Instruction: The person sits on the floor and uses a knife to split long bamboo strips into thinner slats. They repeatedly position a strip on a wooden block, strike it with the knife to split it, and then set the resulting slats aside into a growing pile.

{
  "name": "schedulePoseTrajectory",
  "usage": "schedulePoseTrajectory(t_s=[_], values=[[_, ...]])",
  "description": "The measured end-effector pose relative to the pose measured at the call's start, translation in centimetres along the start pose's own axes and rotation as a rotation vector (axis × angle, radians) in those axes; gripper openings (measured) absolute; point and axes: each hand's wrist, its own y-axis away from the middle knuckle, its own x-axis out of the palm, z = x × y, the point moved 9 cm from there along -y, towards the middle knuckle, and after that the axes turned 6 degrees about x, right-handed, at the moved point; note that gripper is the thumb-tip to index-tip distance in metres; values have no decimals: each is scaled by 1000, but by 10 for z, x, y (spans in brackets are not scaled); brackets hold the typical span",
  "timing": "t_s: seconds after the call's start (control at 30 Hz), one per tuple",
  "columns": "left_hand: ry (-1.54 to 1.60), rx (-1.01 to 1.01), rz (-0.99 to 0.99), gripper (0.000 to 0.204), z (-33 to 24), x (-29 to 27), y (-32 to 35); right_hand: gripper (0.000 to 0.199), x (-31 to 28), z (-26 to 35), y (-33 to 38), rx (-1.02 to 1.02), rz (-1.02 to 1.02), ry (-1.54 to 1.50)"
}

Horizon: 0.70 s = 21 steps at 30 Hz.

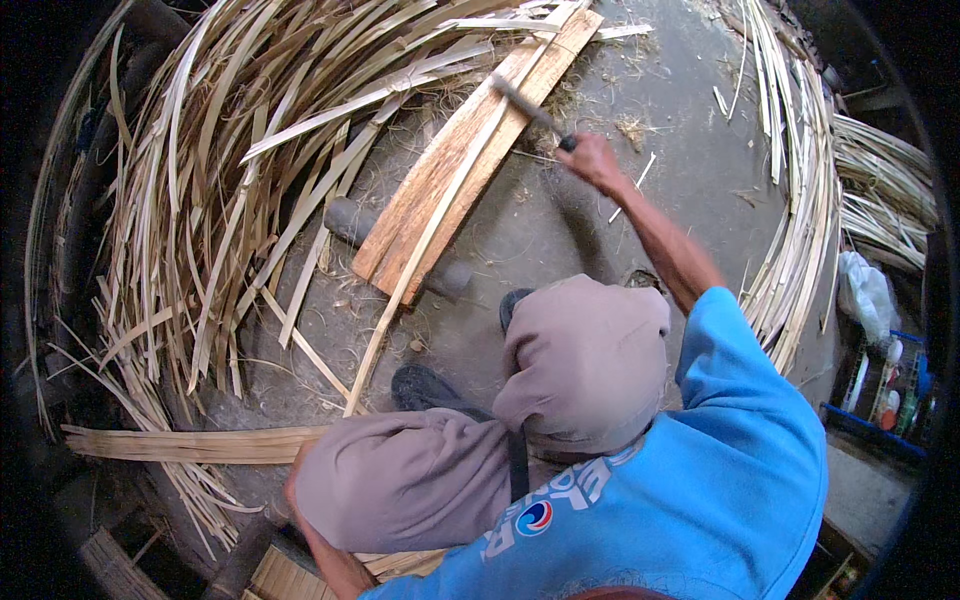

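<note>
My right hand (pixel 590 163) is closed round the dark handle of a knife (pixel 535 108). Its blade reaches left across a long, thin pale strip (pixel 455 190), which looks like split bamboo. That strip lies lengthwise on a tilted wooden plank (pixel 432 200), its near end hanging past the plank towards my left knee. My left forearm (pixel 335 560) runs up beside that knee, and the knee hides most of my left hand (pixel 293 488), fingers included. Close to it is the end of a wider pale strip (pixel 190 445); whether I grip it cannot be made out.
A dark round bar (pixel 350 222) lies under the plank's near end. Heaped strips (pixel 215 190) fill the left side; more strips (pixel 800 210) curve along the right. Shavings litter the grey floor (pixel 690 120). A blue crate (pixel 890 400) with bottles and a white plastic bag (pixel 868 295) stand at far right.
</note>
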Motion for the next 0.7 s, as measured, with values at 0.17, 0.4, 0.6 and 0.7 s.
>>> schedulePoseTrajectory(t_s=[0.17,0.4,0.6,0.7], values=[[-423,615,-205,40,-149,106,-43,32,49,97,111,-208,163,-164],[-482,558,-271,35,-135,93,-39,31,37,109,157,-337,339,-115],[-474,519,-240,39,-144,89,-39,30,28,112,131,-240,341,-87],[-532,359,-226,37,-110,59,-31,30,40,95,129,-553,301,-143]])
